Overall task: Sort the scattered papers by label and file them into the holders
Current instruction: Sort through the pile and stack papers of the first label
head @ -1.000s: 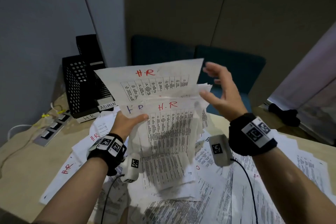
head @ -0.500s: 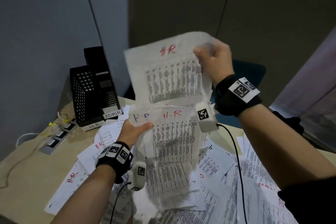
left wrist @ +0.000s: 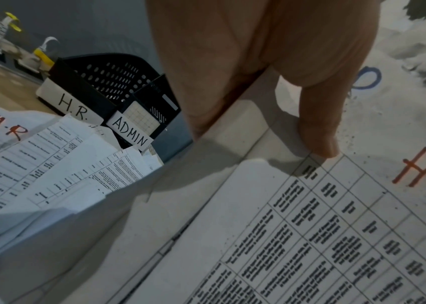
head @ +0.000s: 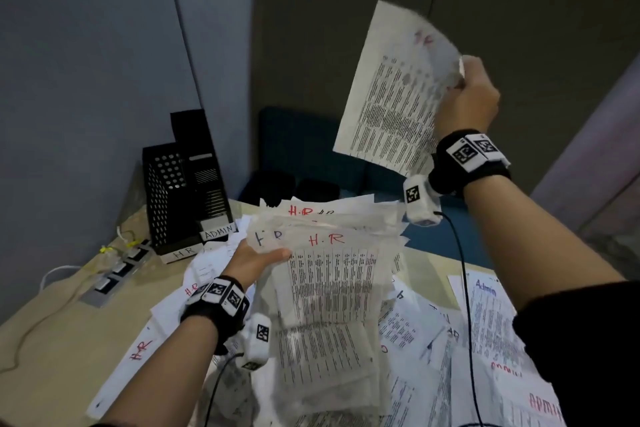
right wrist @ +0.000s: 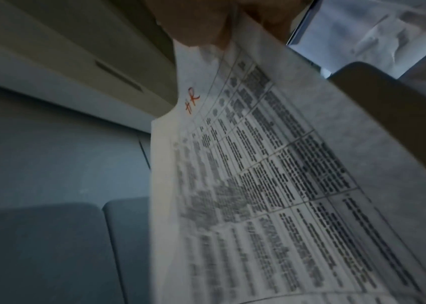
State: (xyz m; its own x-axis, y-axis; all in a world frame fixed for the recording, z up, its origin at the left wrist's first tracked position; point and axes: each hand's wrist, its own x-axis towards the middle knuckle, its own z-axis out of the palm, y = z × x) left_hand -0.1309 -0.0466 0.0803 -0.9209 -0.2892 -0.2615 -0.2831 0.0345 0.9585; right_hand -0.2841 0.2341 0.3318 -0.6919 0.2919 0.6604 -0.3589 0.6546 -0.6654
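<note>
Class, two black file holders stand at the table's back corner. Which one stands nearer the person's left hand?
The holder labelled ADMIN, the right one of the pair; the H.R. holder stands on its far side from the left hand.

Thin, matt printed paper sheets [head: 329,288] cover a pale wood-grain counter [head: 52,333]; at ten o'clock stand perforated black plastic holders [head: 166,191], beside a matt grey wall [head: 86,62].
</note>
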